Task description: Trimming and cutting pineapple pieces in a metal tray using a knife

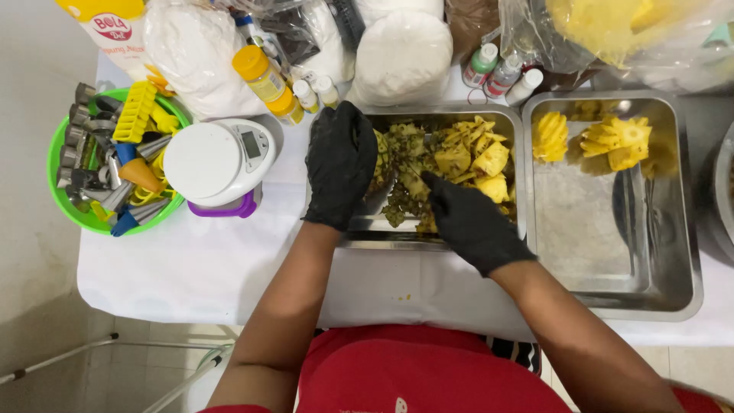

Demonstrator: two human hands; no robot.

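Pineapple (459,160) sits with its peel scraps in the middle tray (428,243) on the bench (191,268). Your left hand (340,164) clasps one end; right hand (470,222) is clenched, what it holds I cannot tell. Expect wet, slippery, soft flesh; hold it by the rough rind.

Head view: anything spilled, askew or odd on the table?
Small bits of peel or pulp lie on the white tablecloth, just outside the near rim of the middle steel tray where both gloved hands work. Otherwise nothing stands out.
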